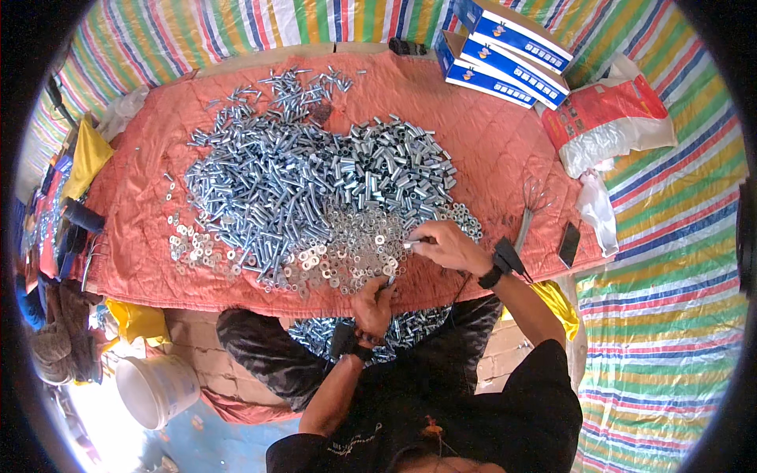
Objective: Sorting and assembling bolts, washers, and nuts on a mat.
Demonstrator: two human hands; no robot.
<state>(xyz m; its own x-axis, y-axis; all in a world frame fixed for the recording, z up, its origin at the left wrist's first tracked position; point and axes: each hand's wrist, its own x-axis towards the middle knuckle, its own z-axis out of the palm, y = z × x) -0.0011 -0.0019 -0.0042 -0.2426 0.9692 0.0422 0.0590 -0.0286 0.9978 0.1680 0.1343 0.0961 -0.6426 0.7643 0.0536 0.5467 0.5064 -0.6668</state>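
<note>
Head view: small metal piece [391, 280] is pinched between left hand's [372, 307] fingers, near table [497, 150] front edge. Small pale piece [411, 244] is clamped in right hand's [451, 246] fingers, by the washers [359, 240]. Bolts [260, 177] and sleeves [394, 169] are heaped beyond, bolts to the left.

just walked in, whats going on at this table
A person sits at a red cloth heaped with bolts, metal sleeves and washers. The right hand pinches a small pale piece by the washers. The left hand, at the cloth's near edge, holds a small metal part, too small to identify. More metal parts lie below that edge.
</note>
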